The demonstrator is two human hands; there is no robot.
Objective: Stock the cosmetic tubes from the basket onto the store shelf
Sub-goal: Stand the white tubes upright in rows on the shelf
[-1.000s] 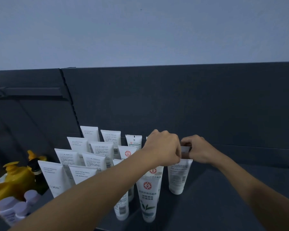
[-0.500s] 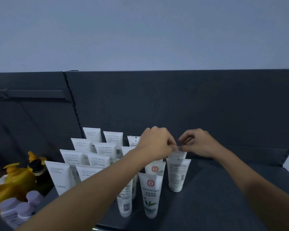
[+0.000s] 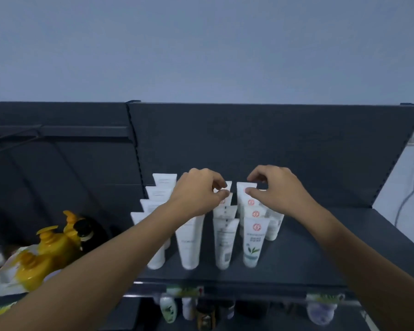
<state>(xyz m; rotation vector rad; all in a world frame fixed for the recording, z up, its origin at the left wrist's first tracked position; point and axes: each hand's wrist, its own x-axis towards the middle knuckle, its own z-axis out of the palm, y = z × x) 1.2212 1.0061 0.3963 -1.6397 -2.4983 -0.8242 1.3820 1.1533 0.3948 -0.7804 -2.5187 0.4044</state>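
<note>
Several white cosmetic tubes [image 3: 253, 242] stand cap-down in rows on the dark shelf [image 3: 320, 254]. My left hand [image 3: 198, 192] reaches over the rows and pinches the top edge of a white tube [image 3: 226, 187] near the back. My right hand [image 3: 277, 187] pinches the top of a white tube with a red logo [image 3: 244, 189] in the neighbouring row. The two hands sit side by side, a small gap apart. No basket is in view.
Yellow pump bottles [image 3: 50, 244] and a dark bottle [image 3: 83, 231] stand on the shelf section to the left. Below the shelf's front edge, small bottles [image 3: 169, 309] sit on a lower shelf. A dark back panel [image 3: 248, 144] rises behind the tubes.
My view has tilted down, showing the shelf's front edge and the lower shelf. My hands have moved slightly apart, each pinching a different back tube.
</note>
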